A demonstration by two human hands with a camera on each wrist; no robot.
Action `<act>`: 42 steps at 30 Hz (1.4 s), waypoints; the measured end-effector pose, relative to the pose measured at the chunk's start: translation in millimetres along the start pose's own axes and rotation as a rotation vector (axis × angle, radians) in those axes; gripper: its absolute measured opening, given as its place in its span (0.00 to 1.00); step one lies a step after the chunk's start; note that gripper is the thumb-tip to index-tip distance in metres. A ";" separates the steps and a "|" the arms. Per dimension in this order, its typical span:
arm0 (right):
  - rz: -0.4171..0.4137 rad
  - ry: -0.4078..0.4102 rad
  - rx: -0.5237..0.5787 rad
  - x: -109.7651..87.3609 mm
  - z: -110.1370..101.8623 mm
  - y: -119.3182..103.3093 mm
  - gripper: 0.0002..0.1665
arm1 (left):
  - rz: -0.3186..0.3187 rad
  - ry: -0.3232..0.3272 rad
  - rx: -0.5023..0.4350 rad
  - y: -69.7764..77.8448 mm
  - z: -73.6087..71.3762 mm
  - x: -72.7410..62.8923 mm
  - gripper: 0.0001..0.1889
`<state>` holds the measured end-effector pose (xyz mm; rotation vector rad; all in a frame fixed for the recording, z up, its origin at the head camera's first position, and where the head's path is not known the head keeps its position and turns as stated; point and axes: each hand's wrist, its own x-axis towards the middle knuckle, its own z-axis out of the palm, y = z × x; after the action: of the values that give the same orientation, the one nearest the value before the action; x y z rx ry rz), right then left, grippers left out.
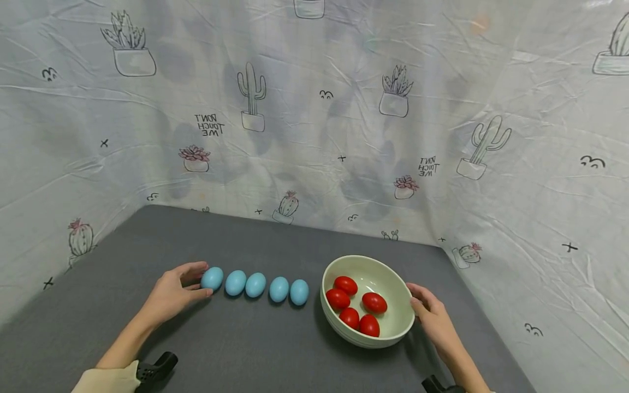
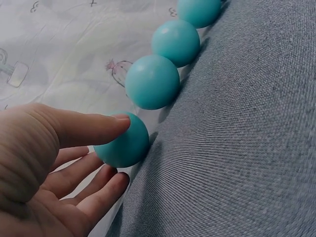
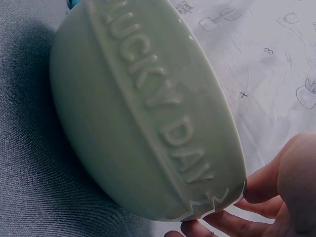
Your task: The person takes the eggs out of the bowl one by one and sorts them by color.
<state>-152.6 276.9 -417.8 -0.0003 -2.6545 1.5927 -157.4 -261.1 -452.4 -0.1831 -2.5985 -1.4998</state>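
Pinching the end egg (image 1: 212, 279): left hand (image 1: 169, 295), thumb on the near side, fingers round the far side. Egg sits right at those fingertips, to the right of the palm, at the left end of the row. Left hand is much the nearer one; right is on the far side of the bowl. Can't tell if the egg is lifted or touching the table (image 1: 255, 349). Its long axis is hard to read: looks almost round in the left wrist view, thumb covers part.

Next out: four more blue eggs (image 1: 255, 285), running right in a line that slants a bit toward the person. First one is just beside the pinched egg, small gap. Long axes of the four go roughly near-to-far, crosswise to the row.

Then the bowl (image 1: 363, 342), right of the last blue egg, near, not touching. Five red eggs (image 1: 374, 303) inside, mostly toward its left and near side. So pinched egg to bowl is a rightward line with four eggs between.

Right hand (image 1: 432, 316): gripping the bowl's rim at its right side, thumb at the edge, fingers outside.

Farthest: cactus-print cloth (image 1: 314, 153) behind the table.
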 end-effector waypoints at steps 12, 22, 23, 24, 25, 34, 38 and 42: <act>-0.028 0.012 0.016 1.2 0.9 2.8 0.22 | 0.002 0.011 0.002 -1.0 1.2 2.7 0.38; -0.002 0.003 0.019 3.1 -0.1 1.7 0.23 | -0.027 -0.014 -0.020 -3.5 1.2 3.0 0.41; -0.002 0.003 0.019 3.2 -0.1 1.5 0.23 | -0.026 -0.018 -0.025 -2.6 0.8 2.8 0.41; -0.003 0.003 0.018 3.1 -0.2 1.4 0.23 | -0.027 -0.020 -0.030 -1.5 0.1 2.6 0.41; -0.004 0.004 0.018 3.1 -0.2 1.1 0.23 | -0.028 -0.022 -0.032 -0.2 -0.9 2.3 0.41; -0.006 0.009 0.022 4.0 -1.5 1.3 0.22 | 0.059 0.136 0.129 31.6 -2.5 1.9 0.36; 0.003 0.004 0.031 3.5 -1.8 1.8 0.22 | 0.153 0.205 0.119 61.1 14.3 6.6 0.30; 0.006 0.006 0.031 4.8 -1.2 1.6 0.22 | 0.207 0.146 0.003 94.6 41.4 14.4 0.26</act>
<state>-157.4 278.9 -418.4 -0.0113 -2.6281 1.6325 -157.7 -177.6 -389.8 -0.3198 -2.3865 -1.3827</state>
